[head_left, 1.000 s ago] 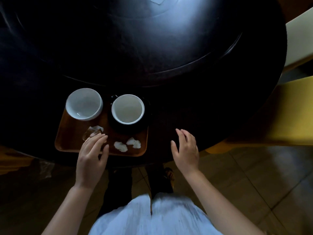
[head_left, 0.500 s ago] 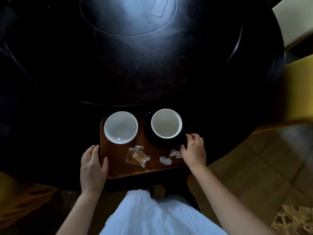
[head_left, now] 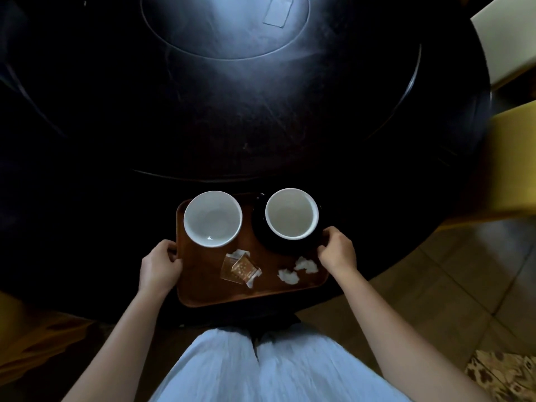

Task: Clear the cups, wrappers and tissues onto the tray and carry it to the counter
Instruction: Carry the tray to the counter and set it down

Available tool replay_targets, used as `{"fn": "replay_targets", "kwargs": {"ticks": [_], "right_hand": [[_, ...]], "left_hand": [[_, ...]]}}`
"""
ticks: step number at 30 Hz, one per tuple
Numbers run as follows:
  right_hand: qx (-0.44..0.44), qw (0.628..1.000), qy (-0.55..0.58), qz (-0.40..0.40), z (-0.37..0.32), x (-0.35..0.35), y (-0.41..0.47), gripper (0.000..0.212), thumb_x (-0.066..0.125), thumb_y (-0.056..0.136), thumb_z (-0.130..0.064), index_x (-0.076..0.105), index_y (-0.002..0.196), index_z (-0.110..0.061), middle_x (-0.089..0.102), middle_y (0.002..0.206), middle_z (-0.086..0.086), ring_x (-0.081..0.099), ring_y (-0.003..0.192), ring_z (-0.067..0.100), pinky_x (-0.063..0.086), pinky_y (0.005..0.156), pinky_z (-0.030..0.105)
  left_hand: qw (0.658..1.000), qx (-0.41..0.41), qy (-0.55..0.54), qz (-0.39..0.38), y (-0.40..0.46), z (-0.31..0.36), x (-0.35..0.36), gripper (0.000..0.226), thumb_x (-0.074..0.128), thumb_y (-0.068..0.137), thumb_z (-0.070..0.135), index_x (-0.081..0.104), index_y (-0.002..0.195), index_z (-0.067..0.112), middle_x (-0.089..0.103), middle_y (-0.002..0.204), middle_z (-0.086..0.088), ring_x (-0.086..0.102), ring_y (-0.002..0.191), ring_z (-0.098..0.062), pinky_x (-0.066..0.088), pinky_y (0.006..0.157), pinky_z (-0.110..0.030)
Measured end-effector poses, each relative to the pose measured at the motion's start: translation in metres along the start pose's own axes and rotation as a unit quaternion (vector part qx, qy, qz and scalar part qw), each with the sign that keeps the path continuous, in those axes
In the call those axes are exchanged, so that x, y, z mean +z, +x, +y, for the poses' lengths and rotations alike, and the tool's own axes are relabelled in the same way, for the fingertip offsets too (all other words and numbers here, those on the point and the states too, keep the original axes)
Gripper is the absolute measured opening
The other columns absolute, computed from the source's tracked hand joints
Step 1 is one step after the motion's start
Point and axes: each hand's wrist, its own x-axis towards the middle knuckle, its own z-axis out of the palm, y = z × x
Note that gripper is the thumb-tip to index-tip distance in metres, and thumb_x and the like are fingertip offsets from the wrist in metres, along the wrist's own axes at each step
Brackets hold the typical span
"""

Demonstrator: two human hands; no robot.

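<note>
A brown wooden tray (head_left: 208, 294) lies at the near edge of the round dark table (head_left: 261, 117). On it stand a white cup (head_left: 212, 218) at the back left and a second white cup (head_left: 291, 213) on a dark saucer (head_left: 261, 236) at the back right. Clear wrappers (head_left: 239, 268) lie in the tray's middle, and crumpled white tissues (head_left: 295, 271) lie at its front right. My left hand (head_left: 159, 266) grips the tray's left rim. My right hand (head_left: 338, 250) grips its right rim beside the saucer.
A yellow chair (head_left: 510, 163) stands at the table's right, with a pale seat (head_left: 504, 44) behind it. A flat clear slip (head_left: 278, 13) lies on the table's raised centre disc. Tiled floor and a patterned rug corner (head_left: 504, 375) are at the lower right.
Both hands have moved from near the tray onto its side rims and closed on them. The view has shifted so the tray sits centred in front of me.
</note>
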Motion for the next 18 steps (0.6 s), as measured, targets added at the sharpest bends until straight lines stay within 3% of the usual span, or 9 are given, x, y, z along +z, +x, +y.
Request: {"fn": "replay_targets", "kwargs": {"ticks": [4, 8, 11, 16, 18], "right_hand": [[0.002, 1.0, 0.015, -0.027, -0.003, -0.007, 0.004, 0.028, 0.06, 0.081, -0.008, 0.058, 0.109, -0.01, 0.065, 0.108, 0.014, 0.06, 0.101, 0.033, 0.05, 0.078, 0.037], [0.003, 0.997, 0.052, -0.053, -0.001, -0.01, 0.012, 0.025, 0.064, 0.076, -0.01, 0.064, 0.101, -0.011, 0.069, 0.102, 0.013, 0.062, 0.098, 0.032, 0.051, 0.077, 0.036], [-0.002, 0.996, 0.066, -0.059, 0.002, -0.01, 0.016, 0.022, 0.065, 0.075, -0.009, 0.065, 0.097, -0.011, 0.07, 0.098, 0.013, 0.063, 0.094, 0.031, 0.053, 0.077, 0.037], [0.017, 0.985, 0.146, -0.09, 0.008, -0.013, 0.029, 0.027, 0.072, 0.071, -0.002, 0.066, 0.097, -0.005, 0.068, 0.09, 0.014, 0.066, 0.084, 0.029, 0.058, 0.074, 0.047], [0.039, 0.967, 0.22, -0.123, 0.008, -0.015, 0.03, 0.032, 0.067, 0.075, 0.008, 0.061, 0.106, 0.001, 0.065, 0.094, 0.019, 0.065, 0.079, 0.028, 0.06, 0.061, 0.037]], "left_hand": [[0.991, -0.052, -0.089, -0.083, 0.01, 0.001, -0.01, 0.029, 0.056, 0.077, -0.001, 0.061, 0.104, 0.008, 0.06, 0.074, -0.01, 0.06, 0.072, -0.027, 0.055, 0.07, -0.041], [0.975, -0.051, -0.151, -0.151, 0.015, 0.002, -0.016, 0.029, 0.052, 0.081, -0.011, 0.064, 0.098, 0.009, 0.064, 0.078, -0.006, 0.06, 0.071, -0.016, 0.052, 0.053, -0.018], [0.973, -0.04, -0.165, -0.155, 0.017, 0.001, -0.018, 0.032, 0.054, 0.079, -0.013, 0.066, 0.099, 0.009, 0.067, 0.078, -0.002, 0.063, 0.073, -0.015, 0.05, 0.05, -0.011], [0.955, -0.06, -0.218, -0.193, 0.027, -0.009, -0.022, 0.038, 0.053, 0.082, -0.012, 0.058, 0.118, 0.002, 0.067, 0.091, -0.007, 0.063, 0.084, -0.022, 0.057, 0.067, -0.02], [0.953, -0.061, -0.221, -0.2, 0.028, -0.011, -0.022, 0.039, 0.053, 0.083, -0.011, 0.057, 0.12, 0.002, 0.067, 0.096, -0.011, 0.063, 0.092, -0.028, 0.055, 0.081, -0.034]]}}
